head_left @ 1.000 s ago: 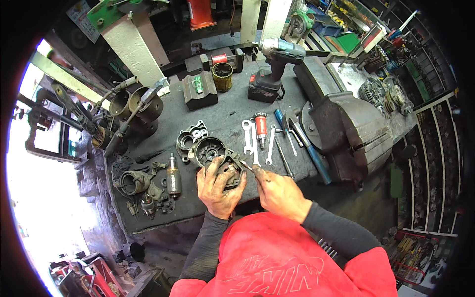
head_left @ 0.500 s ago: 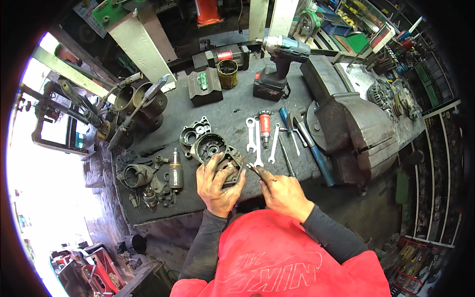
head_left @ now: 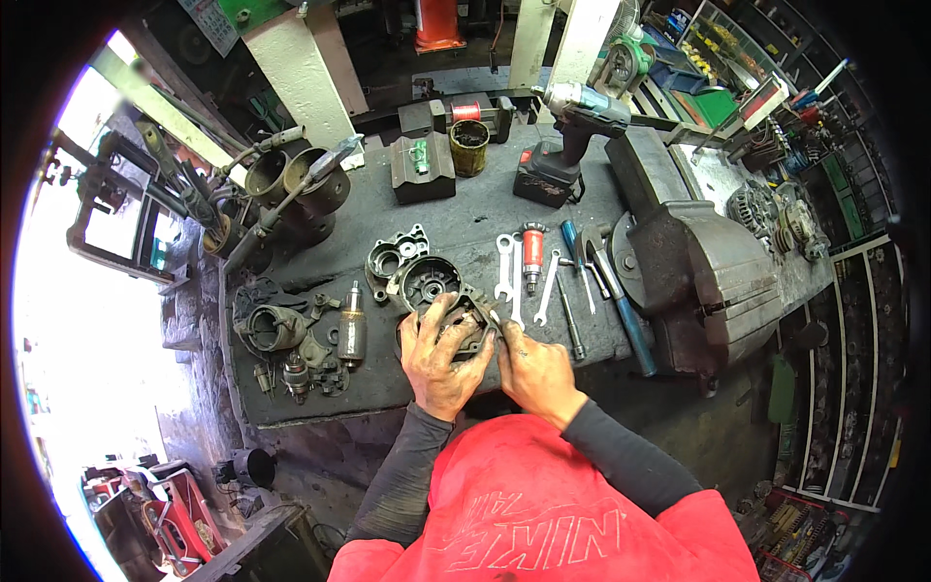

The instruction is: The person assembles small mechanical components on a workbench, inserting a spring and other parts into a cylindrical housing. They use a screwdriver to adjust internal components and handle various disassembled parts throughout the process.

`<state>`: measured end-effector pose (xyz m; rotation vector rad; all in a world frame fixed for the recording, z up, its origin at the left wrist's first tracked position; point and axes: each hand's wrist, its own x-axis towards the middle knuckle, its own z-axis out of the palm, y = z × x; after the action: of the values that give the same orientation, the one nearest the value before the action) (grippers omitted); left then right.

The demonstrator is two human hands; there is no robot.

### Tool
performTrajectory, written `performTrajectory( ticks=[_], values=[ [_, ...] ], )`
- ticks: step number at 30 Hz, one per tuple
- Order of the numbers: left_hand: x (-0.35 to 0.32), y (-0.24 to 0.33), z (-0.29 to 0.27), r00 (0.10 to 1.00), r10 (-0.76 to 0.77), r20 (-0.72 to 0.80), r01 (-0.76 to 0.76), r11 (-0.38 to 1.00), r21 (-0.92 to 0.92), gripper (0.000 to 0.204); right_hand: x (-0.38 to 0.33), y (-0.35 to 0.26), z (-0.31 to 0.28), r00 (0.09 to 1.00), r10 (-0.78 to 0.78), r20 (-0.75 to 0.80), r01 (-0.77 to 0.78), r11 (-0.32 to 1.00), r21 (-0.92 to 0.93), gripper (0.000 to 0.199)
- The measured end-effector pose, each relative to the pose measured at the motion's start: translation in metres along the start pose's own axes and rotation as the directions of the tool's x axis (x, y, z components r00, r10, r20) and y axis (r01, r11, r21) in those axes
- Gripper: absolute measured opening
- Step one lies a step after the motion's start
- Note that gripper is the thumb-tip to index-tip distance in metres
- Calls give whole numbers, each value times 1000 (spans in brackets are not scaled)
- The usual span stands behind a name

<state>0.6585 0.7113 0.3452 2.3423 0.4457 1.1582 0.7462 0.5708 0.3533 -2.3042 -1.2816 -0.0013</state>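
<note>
My left hand point(head_left: 441, 364) is closed around a dark cast-metal motor housing point(head_left: 474, 346), fingers spread over its open top. Against the housing's right rim sits my right hand point(head_left: 539, 376), fingers pinched on a thin tool point(head_left: 497, 322); only a little of the tool shows and its kind is hidden. Just behind the held housing lie a round metal housing point(head_left: 423, 270) with a bearing seat and a smaller end cover point(head_left: 386, 260). Left of my left hand an armature point(head_left: 352, 330) stands on the bench, beside a dirty starter nose casing point(head_left: 275, 328) and several loose small parts.
Wrenches point(head_left: 506, 267), a red-handled driver point(head_left: 532, 254), a socket bar point(head_left: 570, 310) and a blue-handled hammer point(head_left: 632, 335) lie right of my hands. A big bench vise point(head_left: 713, 281) borders them. Farther back stand a cordless impact wrench point(head_left: 572, 145), a grease tin point(head_left: 469, 150) and a V-block point(head_left: 423, 177).
My right hand has moved left and closer, bringing the thin tool against the housing's rim. My left hand keeps its hold. The whole view has shifted slightly.
</note>
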Motion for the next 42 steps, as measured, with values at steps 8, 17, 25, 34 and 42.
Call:
performTrajectory(
  ticks=[8, 17, 25, 34, 42],
  values=[
    [0, -2, 2, 1000, 11, -7, -11, 1000, -15, 39, -13, 17, 7, 989, 114, 99, -124, 986, 111, 36],
    [1, -1, 2, 1000, 16, -5, -16, 1000, 5, 38, 31, -17, -78, 955, 25, 297, -27, 1000, 4, 21],
    [-1, -1, 1, 1000, -1, -4, 1, 1000, -7, 36, 11, -11, -37, 973, 83, 217, -61, 993, -105, 17],
    [-4, 0, 1, 1000, -9, 14, 9, 999, -31, 38, -7, 86, 40, 975, 221, -24, -221, 953, -208, 15],
    [1, 4, 1, 1000, -5, 5, 5, 1000, 3, 36, 38, 62, 1, 889, 389, 240, -444, 614, 652, 45]
  ],
)
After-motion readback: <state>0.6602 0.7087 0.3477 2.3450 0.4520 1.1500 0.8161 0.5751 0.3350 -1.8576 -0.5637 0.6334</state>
